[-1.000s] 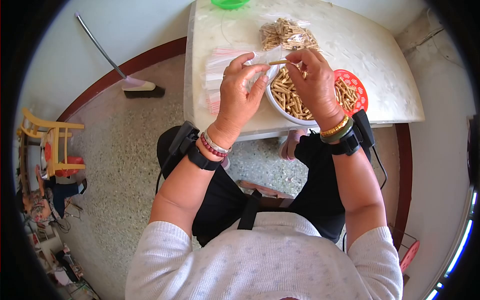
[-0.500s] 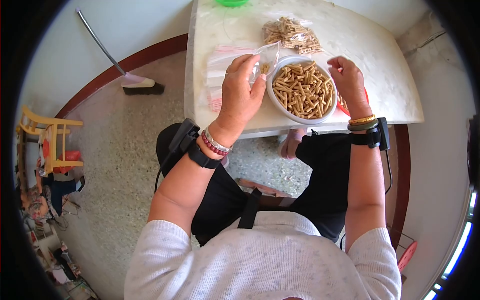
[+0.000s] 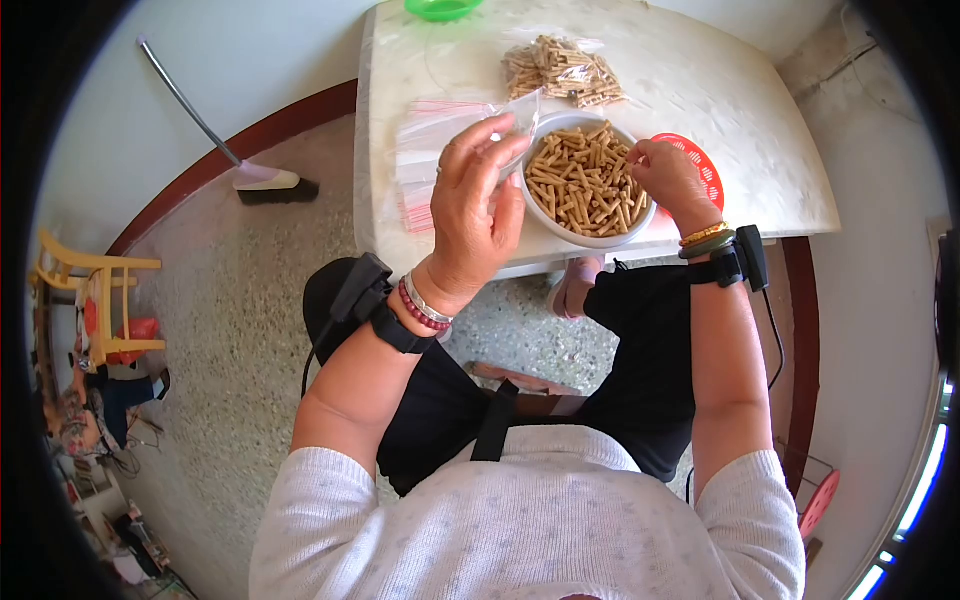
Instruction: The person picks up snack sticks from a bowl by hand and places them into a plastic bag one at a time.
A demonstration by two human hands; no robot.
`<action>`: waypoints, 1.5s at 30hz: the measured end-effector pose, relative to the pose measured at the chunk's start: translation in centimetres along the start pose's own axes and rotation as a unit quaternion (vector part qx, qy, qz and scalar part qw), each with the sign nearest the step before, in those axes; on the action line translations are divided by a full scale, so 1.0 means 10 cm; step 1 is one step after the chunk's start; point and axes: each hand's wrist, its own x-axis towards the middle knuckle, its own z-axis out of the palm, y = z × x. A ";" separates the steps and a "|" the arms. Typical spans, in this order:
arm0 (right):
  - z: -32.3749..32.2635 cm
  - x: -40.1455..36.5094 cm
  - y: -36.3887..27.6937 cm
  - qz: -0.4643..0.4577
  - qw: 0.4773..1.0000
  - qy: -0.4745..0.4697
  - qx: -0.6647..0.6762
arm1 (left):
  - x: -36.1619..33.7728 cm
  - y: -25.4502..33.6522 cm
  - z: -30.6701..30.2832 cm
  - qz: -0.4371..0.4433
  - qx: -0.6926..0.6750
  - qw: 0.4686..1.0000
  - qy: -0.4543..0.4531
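Note:
My left hand [image 3: 478, 205] holds a small clear plastic bag [image 3: 520, 118] by its mouth, just left of a white bowl [image 3: 590, 238] full of short tan sticks [image 3: 578, 182]. My right hand [image 3: 668, 180] rests at the bowl's right rim with its fingertips pinched among the sticks. Whether a stick is between the fingers is hidden. Both wrists wear black bands with bracelets.
A stack of empty clear bags with red strips [image 3: 420, 160] lies on the white table [image 3: 760, 150] left of the bowl. Filled bags of sticks [image 3: 562, 70] sit behind it, a red basket [image 3: 706, 170] to its right, a green dish [image 3: 442, 8] at the far edge. A broom [image 3: 240, 165] lies on the floor at left.
My right hand put a stick into the bag, swung out to the right, then came back to the bowl's right rim. My left hand kept hold of the bag.

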 end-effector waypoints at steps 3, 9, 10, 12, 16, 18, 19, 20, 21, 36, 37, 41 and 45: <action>0.01 -0.07 -0.12 0.012 0.999 0.005 -0.041 | -0.02 0.02 0.02 0.032 -0.010 0.999 -0.007; 0.03 -0.09 -0.18 -0.044 0.999 -0.018 -0.001 | -0.01 0.07 0.01 -0.009 -0.077 0.997 -0.015; 0.05 -0.08 -0.18 -0.072 0.994 -0.037 0.073 | -0.01 0.06 0.01 -0.012 -0.085 0.996 -0.016; 0.06 -0.09 -0.22 -0.080 0.987 -0.040 0.133 | -0.01 0.06 0.00 -0.016 -0.092 0.995 -0.016; 0.04 -0.12 -0.31 -0.087 0.934 -0.028 0.344 | -0.04 0.04 0.02 -0.028 -0.115 0.992 -0.034; -0.03 -0.17 -0.39 -0.069 0.915 -0.043 0.395 | -0.04 0.04 0.03 -0.036 -0.130 0.990 -0.046; -0.08 -0.21 -0.44 -0.050 0.892 -0.059 0.445 | -0.04 0.04 0.03 -0.047 -0.119 0.990 -0.051; -0.10 -0.23 -0.45 -0.050 0.892 -0.060 0.445 | -0.04 0.05 0.03 -0.058 -0.108 0.991 -0.056; -0.12 -0.24 -0.46 -0.069 0.867 -0.080 0.487 | -0.04 0.06 0.03 -0.058 -0.107 0.991 -0.055; -0.23 -0.46 -0.81 -0.160 0.766 -0.132 0.608 | -0.11 0.00 0.12 -0.106 -0.124 0.978 -0.128; -0.23 -0.46 -0.82 -0.155 0.774 -0.132 0.600 | -0.10 0.00 0.12 -0.105 -0.124 0.979 -0.124; -0.25 -0.48 -0.82 -0.147 0.779 -0.139 0.594 | -0.07 0.04 0.09 -0.113 -0.109 0.980 -0.122; -0.23 -0.48 -0.82 -0.159 0.789 -0.124 0.581 | -0.07 0.04 0.09 -0.125 -0.104 0.981 -0.106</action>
